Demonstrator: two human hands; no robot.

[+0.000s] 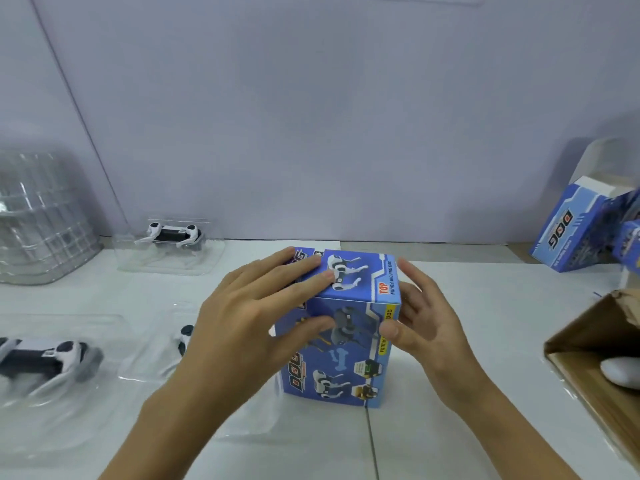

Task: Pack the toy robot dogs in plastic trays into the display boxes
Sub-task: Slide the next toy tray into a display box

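Note:
A closed blue display box [349, 344] printed with robot dogs stands upright at the middle of the white table. My left hand [249, 313] lies over its top and left face, fingers spread. My right hand [419, 317] presses against its right side, thumb on the front edge. A white-and-black toy robot dog in a clear tray [173, 237] rests at the back left. Another dog in a tray [45, 358] lies at the near left. A third tray [173, 341] shows partly behind my left wrist.
A stack of empty clear trays [38, 216] stands at the far left. Blue display boxes [581, 230], one with an open flap, lean at the back right. An open brown carton [595, 355] sits at the right edge. A pale wall rises behind the table.

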